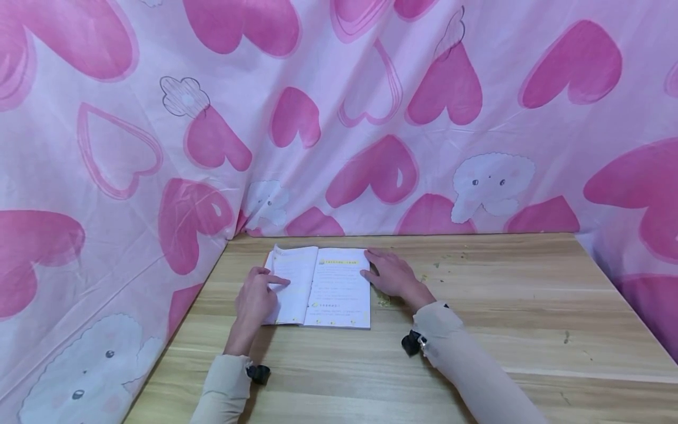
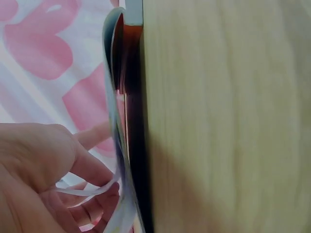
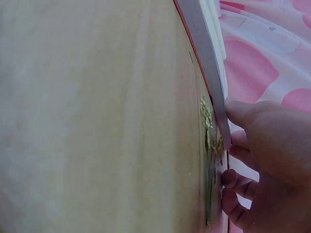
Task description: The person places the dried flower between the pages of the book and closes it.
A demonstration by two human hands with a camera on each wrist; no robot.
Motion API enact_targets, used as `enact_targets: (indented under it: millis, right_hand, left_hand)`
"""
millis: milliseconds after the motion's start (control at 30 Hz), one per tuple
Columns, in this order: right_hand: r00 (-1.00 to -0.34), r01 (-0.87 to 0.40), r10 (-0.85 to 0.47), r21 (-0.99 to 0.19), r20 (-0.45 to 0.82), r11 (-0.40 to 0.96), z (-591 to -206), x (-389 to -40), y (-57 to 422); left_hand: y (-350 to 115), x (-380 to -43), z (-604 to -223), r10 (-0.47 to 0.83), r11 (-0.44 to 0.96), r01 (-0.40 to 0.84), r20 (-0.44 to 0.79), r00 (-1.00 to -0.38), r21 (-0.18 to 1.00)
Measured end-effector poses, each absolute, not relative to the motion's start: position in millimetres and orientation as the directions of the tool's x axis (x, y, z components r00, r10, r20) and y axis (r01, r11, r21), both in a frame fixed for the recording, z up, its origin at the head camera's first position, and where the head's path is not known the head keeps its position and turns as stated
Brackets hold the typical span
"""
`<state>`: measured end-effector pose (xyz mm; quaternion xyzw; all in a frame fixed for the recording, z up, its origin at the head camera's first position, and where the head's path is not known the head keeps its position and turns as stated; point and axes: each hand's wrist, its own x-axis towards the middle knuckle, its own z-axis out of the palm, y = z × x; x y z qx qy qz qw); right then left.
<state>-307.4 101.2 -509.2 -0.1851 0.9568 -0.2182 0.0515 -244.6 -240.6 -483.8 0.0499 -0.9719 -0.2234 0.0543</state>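
An open book (image 1: 343, 294) with white printed pages lies on the wooden table. My left hand (image 1: 256, 300) is at its left half, the index finger stretched over the left page (image 1: 296, 294). In the left wrist view, that hand's thumb and fingers pinch a thin white page (image 2: 82, 192), and the leaves beside it bow up off the tabletop. My right hand (image 1: 394, 275) holds the book's right edge near the far corner. The right wrist view has its thumb on the page side of the book (image 3: 206, 53), with other fingers low beside the edge and over the table.
A sprig with pale tiny flowers (image 3: 208, 160) lies on the table (image 1: 508, 330) near the right hand. Small plant bits (image 1: 450, 257) are scattered behind it. Pink heart-patterned cloth (image 1: 365, 171) hangs along the table's back and sides. Each wrist carries a small black device (image 1: 259, 374).
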Motion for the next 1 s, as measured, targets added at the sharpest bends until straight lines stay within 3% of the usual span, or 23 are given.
enact_targets:
  millis: [500,767,867,1000]
  right_hand:
    - [-0.930,-0.316,-0.366,-0.443,-0.030,0.839,-507.8,-304.4,99.3]
    - [-0.929,-0.323,-0.369,-0.441,-0.021,0.837,-511.0,-305.6,99.8]
    - [-0.928,-0.327,-0.371,-0.442,-0.016,0.835,-511.7,-306.0,100.3]
    - [-0.929,-0.324,-0.369,-0.445,-0.016,0.835,-511.0,-305.4,100.3]
  left_hand:
    - [-228.8,-249.4,-483.4,-0.013,0.968,0.020,0.127,-0.992,0.252]
    - [-214.2,-261.9,-486.0,0.276,0.863,0.339,0.213,-0.937,0.374]
    - [-207.8,-260.4,-487.4,0.257,0.868,0.287,0.128,-0.958,0.406]
    - [-198.4,-256.2,-485.1,0.181,0.933,0.169,-0.011,-0.983,0.317]
